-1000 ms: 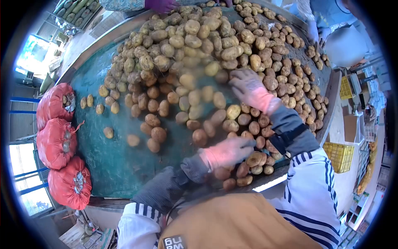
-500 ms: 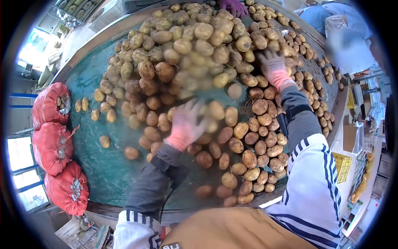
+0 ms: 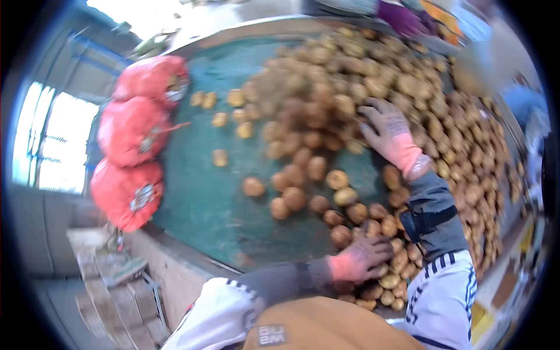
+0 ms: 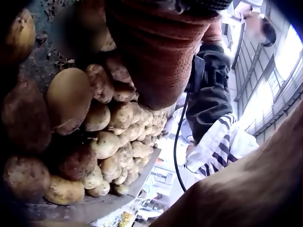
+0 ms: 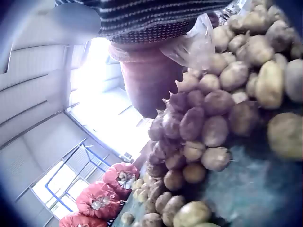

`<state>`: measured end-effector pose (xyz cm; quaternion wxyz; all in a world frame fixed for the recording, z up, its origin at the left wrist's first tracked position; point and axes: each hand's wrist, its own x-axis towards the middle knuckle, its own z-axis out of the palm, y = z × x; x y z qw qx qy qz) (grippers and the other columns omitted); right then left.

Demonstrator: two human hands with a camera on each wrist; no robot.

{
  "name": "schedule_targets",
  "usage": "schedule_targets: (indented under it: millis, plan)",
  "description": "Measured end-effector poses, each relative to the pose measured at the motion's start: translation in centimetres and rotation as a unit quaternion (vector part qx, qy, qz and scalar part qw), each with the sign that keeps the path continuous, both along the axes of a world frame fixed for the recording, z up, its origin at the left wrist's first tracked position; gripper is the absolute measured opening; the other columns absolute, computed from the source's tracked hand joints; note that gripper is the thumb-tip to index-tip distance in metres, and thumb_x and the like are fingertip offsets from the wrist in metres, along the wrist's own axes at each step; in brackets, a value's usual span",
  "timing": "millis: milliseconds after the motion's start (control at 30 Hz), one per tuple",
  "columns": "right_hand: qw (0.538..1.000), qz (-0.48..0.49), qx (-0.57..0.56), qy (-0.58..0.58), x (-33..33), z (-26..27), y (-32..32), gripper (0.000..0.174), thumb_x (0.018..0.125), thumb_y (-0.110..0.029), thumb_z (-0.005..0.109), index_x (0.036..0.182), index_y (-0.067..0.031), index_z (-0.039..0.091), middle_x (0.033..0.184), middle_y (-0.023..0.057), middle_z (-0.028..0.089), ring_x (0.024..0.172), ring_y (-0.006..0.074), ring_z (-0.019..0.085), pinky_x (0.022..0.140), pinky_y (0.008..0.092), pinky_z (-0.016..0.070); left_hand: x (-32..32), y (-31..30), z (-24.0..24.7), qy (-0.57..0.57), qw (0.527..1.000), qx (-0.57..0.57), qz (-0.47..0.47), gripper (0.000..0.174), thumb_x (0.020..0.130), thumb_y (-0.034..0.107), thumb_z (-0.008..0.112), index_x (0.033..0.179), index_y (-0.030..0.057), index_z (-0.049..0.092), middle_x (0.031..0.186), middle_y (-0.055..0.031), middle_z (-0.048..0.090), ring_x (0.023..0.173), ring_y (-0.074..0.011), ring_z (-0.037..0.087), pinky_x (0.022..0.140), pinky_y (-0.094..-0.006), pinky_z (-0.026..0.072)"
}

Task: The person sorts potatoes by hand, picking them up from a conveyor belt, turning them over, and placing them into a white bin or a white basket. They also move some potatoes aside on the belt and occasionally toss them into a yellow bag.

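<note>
Many potatoes (image 3: 373, 87) are heaped over a green-topped table (image 3: 204, 204). In the head view my gloved left hand (image 3: 361, 256) lies over the potatoes near the table's front edge, fingers spread on top of them. My gloved right hand (image 3: 388, 128) touches the right side of the heap, its fingers pointing left and loosely bent. No potato is plainly gripped by either hand. The left wrist view shows the glove (image 4: 151, 52) above potatoes (image 4: 113, 118); in the right wrist view the glove (image 5: 149, 80) is beside the heap (image 5: 203, 118).
Three red net sacks (image 3: 131, 131) stand along the table's left edge. Several loose potatoes (image 3: 219, 157) lie near them. A purple-gloved hand (image 3: 399, 17) of another person is at the far edge, and someone in blue (image 3: 522, 108) is at the right.
The head view has turned, so the sacks appear further right. My left hand has moved from the heap's near left side to the front potatoes. My right hand has come back to bare green tabletop beside the heap.
</note>
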<state>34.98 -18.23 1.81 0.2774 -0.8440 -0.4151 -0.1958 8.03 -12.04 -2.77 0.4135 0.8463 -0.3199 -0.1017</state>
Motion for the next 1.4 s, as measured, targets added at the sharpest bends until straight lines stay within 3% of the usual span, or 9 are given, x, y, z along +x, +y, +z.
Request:
schedule_targets:
  millis: [100,200,400,500,700,800,1133,1300,1400]
  plan:
    - [1.000,0.020,0.003,-0.017,3.1,0.9,5.6,0.042,0.086,-0.029,0.066,0.121,-0.0067,0.060,0.121,0.0181,0.060,0.111,0.0387,0.055,0.096,0.0478,0.0423,1.0,2.3,0.5,-0.025,0.999,-0.039,0.017,0.045,0.087,0.029,0.059,0.125,0.0050,0.058,0.128,-0.0151,0.056,0.127,-0.0333,0.049,0.104,-0.0517,0.0375]
    - [0.992,0.026,-0.027,-0.118,5.3,-1.9,9.1,0.054,0.084,-0.041,0.068,0.126,-0.0086,0.059,0.119,0.0189,0.060,0.108,0.0377,0.056,0.094,0.0484,0.0423,3.5,7.2,1.9,-0.122,0.975,-0.015,0.187,0.044,0.086,0.022,0.061,0.126,0.0053,0.056,0.131,-0.0197,0.052,0.126,-0.0389,0.047,0.107,-0.0520,0.0357]
    - [0.961,0.008,-0.217,0.171,7.5,1.5,10.3,0.071,0.081,-0.055,0.069,0.136,-0.0125,0.054,0.120,0.0211,0.063,0.116,0.0385,0.059,0.096,0.0476,0.0468,17.7,20.3,2.0,-0.193,0.850,0.140,0.470,0.049,0.078,0.024,0.063,0.123,0.0056,0.057,0.118,-0.0211,0.060,0.110,-0.0413,0.055,0.097,-0.0494,0.0442]
    - [0.929,0.016,-0.281,0.242,8.0,3.2,10.6,0.074,0.082,-0.062,0.065,0.136,-0.0131,0.056,0.132,0.0235,0.057,0.125,0.0389,0.054,0.105,0.0443,0.0426,19.3,22.7,-1.2,-0.071,0.877,0.072,0.469,0.074,0.083,0.032,0.067,0.151,0.0168,0.042,0.148,-0.0238,0.042,0.129,-0.0426,0.046,0.108,-0.0460,0.0405]
    - [0.848,0.155,-0.367,0.350,4.9,1.5,7.8,0.056,0.085,-0.055,0.066,0.112,-0.0057,0.070,0.119,0.0187,0.063,0.110,0.0349,0.061,0.094,0.0414,0.0485,13.8,19.3,-0.7,-0.192,0.919,0.165,0.303,0.072,0.076,0.029,0.069,0.145,0.0181,0.049,0.153,-0.0216,0.036,0.132,-0.0448,0.043,0.108,-0.0523,0.0385]
    - [0.931,0.116,-0.236,0.251,-2.6,-1.6,1.7,0.037,0.077,-0.042,0.076,0.095,-0.0106,0.072,0.133,0.0181,0.055,0.126,0.0397,0.049,0.098,0.0454,0.0464,9.6,17.1,0.9,-0.104,0.934,0.182,0.291,0.065,0.076,0.030,0.069,0.139,0.0175,0.055,0.153,-0.0201,0.037,0.134,-0.0474,0.038,0.110,-0.0621,0.0297]
    - [0.922,-0.096,-0.186,0.325,-18.2,0.9,-19.6,0.057,0.080,-0.037,0.076,0.130,-0.0118,0.062,0.146,0.0243,0.044,0.134,0.0419,0.044,0.110,0.0455,0.0385,-6.0,13.5,2.1,-0.085,0.971,0.146,0.172,0.050,0.082,0.022,0.066,0.129,0.0095,0.060,0.134,-0.0119,0.057,0.127,-0.0332,0.049,0.110,-0.0622,0.0263]
    - [0.917,-0.290,-0.166,0.217,-21.7,2.0,-17.1,0.047,0.087,-0.020,0.067,0.132,-0.0075,0.058,0.138,0.0220,0.049,0.131,0.0401,0.045,0.109,0.0466,0.0379,-7.4,17.6,1.9,-0.035,0.975,0.017,0.218,0.041,0.082,0.009,0.064,0.123,0.0076,0.063,0.124,-0.0145,0.062,0.119,-0.0360,0.054,0.104,-0.0474,0.0393]
    - [0.952,-0.149,-0.154,0.217,-23.8,2.4,-11.7,0.050,0.084,-0.020,0.068,0.131,-0.0080,0.058,0.138,0.0220,0.049,0.127,0.0401,0.047,0.108,0.0483,0.0377,-6.4,20.8,1.4,-0.099,0.926,0.055,0.359,0.048,0.084,0.011,0.064,0.131,0.0045,0.059,0.141,-0.0206,0.051,0.131,-0.0416,0.045,0.109,-0.0499,0.0353]
